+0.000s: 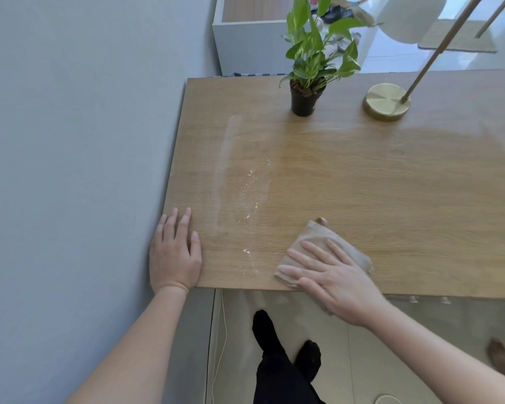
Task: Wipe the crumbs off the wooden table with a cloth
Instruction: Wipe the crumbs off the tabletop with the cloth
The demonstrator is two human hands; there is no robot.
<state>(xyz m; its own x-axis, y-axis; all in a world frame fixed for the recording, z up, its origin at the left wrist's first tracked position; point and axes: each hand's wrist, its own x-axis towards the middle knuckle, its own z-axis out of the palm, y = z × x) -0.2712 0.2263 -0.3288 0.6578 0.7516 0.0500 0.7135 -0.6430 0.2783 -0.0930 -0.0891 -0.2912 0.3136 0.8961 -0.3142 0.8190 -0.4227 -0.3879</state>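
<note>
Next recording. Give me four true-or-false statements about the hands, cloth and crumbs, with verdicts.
1. The right hand lies flat on the cloth. True.
2. The left hand holds the cloth. False: it rests on the table at its left edge, holding nothing.
3. Crumbs lie on the table left of the cloth. True.
4. The plant stands right of the lamp base. False: it stands left of it.
</note>
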